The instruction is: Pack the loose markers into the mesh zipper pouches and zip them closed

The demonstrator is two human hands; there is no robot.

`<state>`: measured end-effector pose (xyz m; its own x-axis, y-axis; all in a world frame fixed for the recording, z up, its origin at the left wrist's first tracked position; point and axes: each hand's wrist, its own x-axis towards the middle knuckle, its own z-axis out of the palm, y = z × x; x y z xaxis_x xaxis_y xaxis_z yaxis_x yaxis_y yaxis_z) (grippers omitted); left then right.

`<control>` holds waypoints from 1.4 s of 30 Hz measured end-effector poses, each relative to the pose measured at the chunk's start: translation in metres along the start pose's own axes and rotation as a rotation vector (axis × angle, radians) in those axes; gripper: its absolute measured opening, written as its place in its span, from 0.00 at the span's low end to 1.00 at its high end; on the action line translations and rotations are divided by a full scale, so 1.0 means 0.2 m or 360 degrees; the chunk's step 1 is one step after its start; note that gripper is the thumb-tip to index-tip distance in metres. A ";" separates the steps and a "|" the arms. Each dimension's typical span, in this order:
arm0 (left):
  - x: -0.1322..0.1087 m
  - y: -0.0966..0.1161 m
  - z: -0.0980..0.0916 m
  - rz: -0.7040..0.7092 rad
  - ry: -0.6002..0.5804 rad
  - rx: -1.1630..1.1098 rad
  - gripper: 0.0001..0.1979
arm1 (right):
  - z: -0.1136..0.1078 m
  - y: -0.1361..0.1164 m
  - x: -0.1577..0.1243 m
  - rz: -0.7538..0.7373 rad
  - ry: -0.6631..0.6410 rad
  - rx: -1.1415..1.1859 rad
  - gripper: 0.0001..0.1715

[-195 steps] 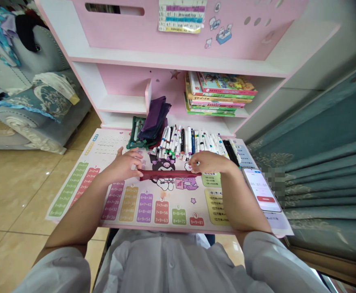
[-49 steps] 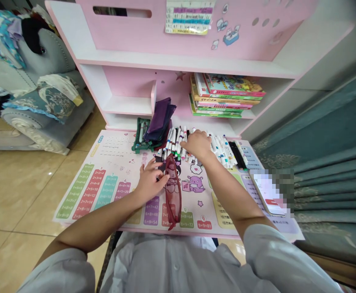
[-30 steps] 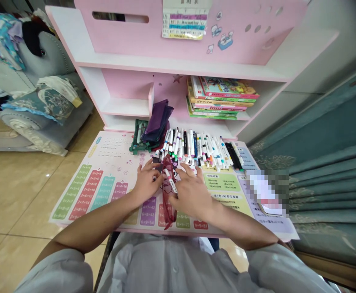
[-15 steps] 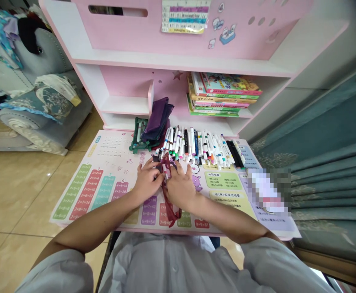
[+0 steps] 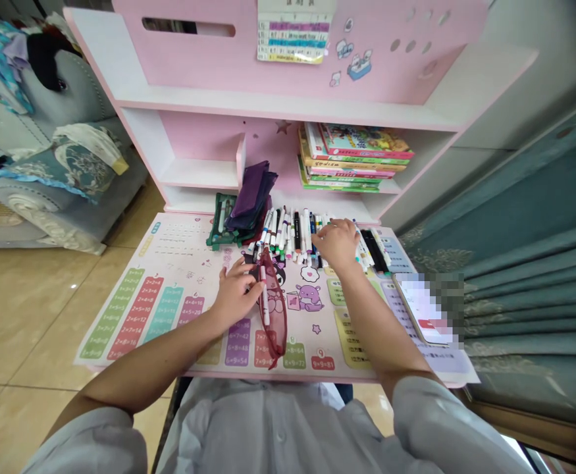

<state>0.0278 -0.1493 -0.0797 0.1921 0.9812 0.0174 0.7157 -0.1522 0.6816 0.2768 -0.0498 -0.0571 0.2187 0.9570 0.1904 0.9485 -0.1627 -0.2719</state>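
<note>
Pouch (image 5: 276,322), red and see-through, lies on the desk (image 5: 182,263), its long axis running from near the markers (image 5: 288,237) toward the person's body. It is just right of the left hand (image 5: 235,293), the nearer one, whose thumb touches its left edge; whether the fingers pinch that edge, I cannot tell. One pen (image 5: 264,303) appears to be inside, lengthwise along that side. The right hand (image 5: 338,243) is beyond and to the right, fingers bent over the markers. It hides several, so its grasp cannot be made out. The phone (image 5: 418,306) is partly blurred.
</note>
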 end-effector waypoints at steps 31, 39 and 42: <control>0.00 -0.02 0.01 -0.0003 0.0039 0.0002 0.17 | -0.28 -0.13 -0.28 -0.0507 -0.0278 0.0385 0.12; 0.00 -0.01 0.01 0.0004 0.0041 0.0011 0.15 | -0.37 -0.24 -0.55 -0.0903 -0.0648 0.0179 0.13; 0.00 -0.01 0.01 0.0004 0.0040 0.0009 0.14 | -0.32 -0.28 -0.57 -0.0914 -0.0768 0.0081 0.11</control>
<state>0.0273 -0.1488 -0.0828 0.1770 0.9835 0.0375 0.7192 -0.1552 0.6773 0.2144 -0.1656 -0.0030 -0.4433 0.8888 -0.1158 0.8686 0.3941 -0.3002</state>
